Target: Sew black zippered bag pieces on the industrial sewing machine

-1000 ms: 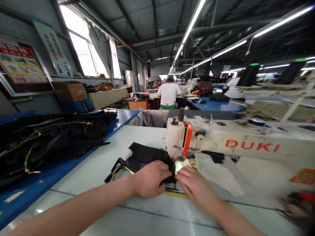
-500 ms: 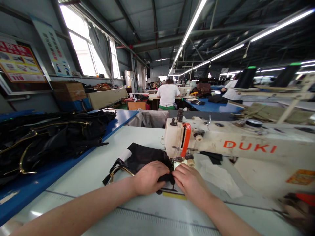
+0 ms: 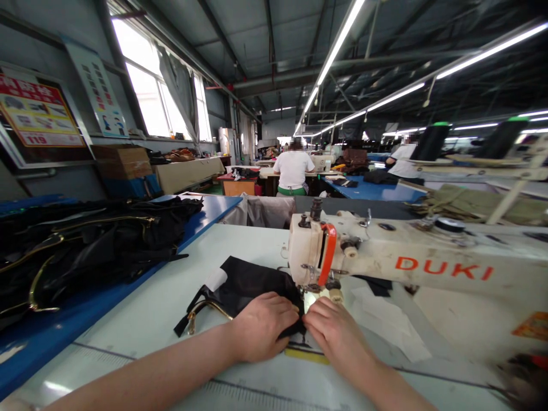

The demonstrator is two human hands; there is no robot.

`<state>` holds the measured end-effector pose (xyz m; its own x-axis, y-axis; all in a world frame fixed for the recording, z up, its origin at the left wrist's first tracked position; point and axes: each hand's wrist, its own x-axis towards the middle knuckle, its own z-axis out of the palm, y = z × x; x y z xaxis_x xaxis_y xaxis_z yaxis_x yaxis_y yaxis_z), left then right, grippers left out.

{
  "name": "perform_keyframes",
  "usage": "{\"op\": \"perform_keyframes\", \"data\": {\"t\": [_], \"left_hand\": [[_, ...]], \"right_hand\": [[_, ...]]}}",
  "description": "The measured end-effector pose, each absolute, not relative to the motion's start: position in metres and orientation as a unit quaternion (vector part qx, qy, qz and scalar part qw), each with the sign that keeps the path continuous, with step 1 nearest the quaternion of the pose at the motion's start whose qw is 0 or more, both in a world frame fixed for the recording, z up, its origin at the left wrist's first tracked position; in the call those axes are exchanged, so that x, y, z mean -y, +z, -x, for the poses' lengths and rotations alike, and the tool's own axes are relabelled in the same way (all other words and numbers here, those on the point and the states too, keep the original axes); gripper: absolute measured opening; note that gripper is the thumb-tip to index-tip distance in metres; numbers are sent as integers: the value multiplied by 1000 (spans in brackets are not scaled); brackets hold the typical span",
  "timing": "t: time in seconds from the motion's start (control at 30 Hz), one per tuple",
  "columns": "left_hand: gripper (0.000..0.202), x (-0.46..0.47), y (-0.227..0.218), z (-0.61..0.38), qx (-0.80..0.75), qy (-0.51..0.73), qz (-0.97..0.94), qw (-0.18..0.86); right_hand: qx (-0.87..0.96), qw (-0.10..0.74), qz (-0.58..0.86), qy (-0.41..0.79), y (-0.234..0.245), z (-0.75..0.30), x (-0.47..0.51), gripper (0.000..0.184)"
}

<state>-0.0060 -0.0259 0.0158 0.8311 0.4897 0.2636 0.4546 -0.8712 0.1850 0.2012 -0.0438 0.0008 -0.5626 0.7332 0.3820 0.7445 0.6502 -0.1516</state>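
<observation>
A black fabric piece (image 3: 252,279) lies on the pale sewing table, its right edge under the needle area of a white sewing machine (image 3: 372,254). A gold zipper (image 3: 219,310) runs along its near left side, with a white patch (image 3: 215,279) above it. My left hand (image 3: 263,325) rests on the fabric with curled fingers, gripping its near edge. Close by on the right, my right hand (image 3: 336,328) has its fingers pressed together at the fabric's edge, just in front of the presser foot. The fingertips are partly hidden.
On the blue table (image 3: 214,208) at left lies a heap of black pieces with gold zippers (image 3: 85,245). White scraps (image 3: 389,319) sit under the machine arm. Ahead, a person in a white shirt (image 3: 293,170) sits at another station; another person (image 3: 402,160) is farther right.
The view has tilted slightly, so everything appears a little lower. Both hands stay at the fabric's edge by the needle; the fabric has barely shifted.
</observation>
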Motion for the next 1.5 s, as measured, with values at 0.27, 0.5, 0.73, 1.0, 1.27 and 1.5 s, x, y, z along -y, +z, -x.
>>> {"op": "perform_keyframes", "data": {"t": [0.27,0.5,0.73,1.0,1.27,1.5], "left_hand": [[39,27,14,6,-255,166,-947,102],[55,28,41,29,-348,195,-876,270],[51,22,50,56,-401,180,-796,417],[28,19,42,20,-304,182,-907,229],[30,11,51,16,-212,112,-957,162],[25,9,42,11,-229,107,-961,111]], "right_hand": [[883,194,428,18,2,-203,51,19],[889,199,405,78,11,-211,61,19],[888,199,398,119,18,-218,62,28],[898,199,374,121,22,-221,61,29],[899,205,354,156,24,-219,64,31],[897,194,369,150,23,-216,67,35]]}}
